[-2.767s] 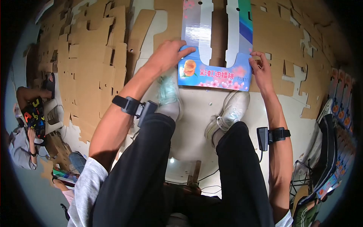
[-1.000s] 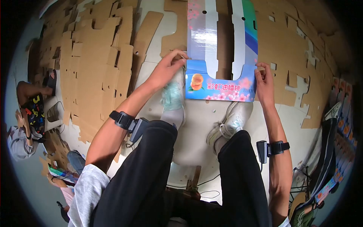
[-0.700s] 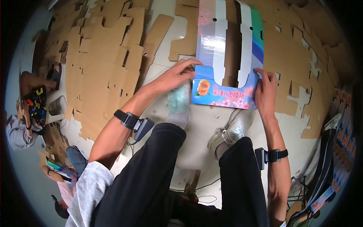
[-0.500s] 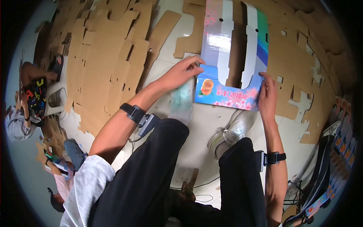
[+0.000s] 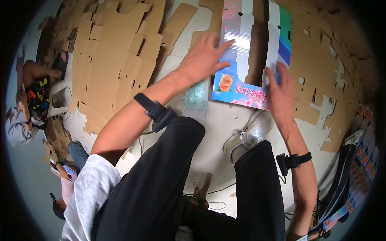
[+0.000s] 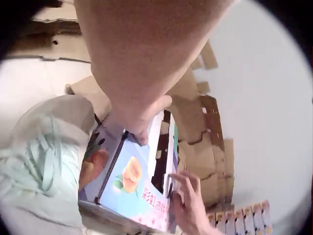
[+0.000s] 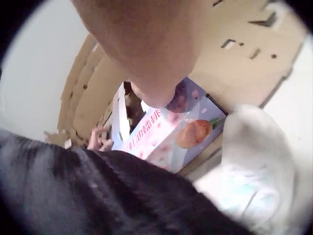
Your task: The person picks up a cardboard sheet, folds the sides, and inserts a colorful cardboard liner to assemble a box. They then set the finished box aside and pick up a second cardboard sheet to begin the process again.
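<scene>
A printed cardboard fruit box (image 5: 245,95) lies between my hands, its blue front flap showing a peach picture, red characters and pink blossoms. Two long top panels leave a dark slot (image 5: 257,38) down its middle. My left hand (image 5: 201,58) reaches over the box's left side, forefinger stretched onto the shiny left panel (image 5: 238,36) and thumb by the flap's corner. At the right front corner is my right hand (image 5: 281,94), slightly blurred, with thumb and fingers extended over the right panel. In the left wrist view its fingertips (image 6: 182,178) are at the slot's edge.
Flattened brown cardboard sheets (image 5: 108,60) cover the floor at left, with more cardboard (image 5: 317,80) at right. My shoes (image 5: 257,128) stand just in front of the box. Other people sit at the far left, and printed boxes (image 5: 368,148) line the far right.
My left hand has left the box's front corner and reached forward onto the left panel. The right hand has moved inward from the right edge, over the corner. The box appears farther right.
</scene>
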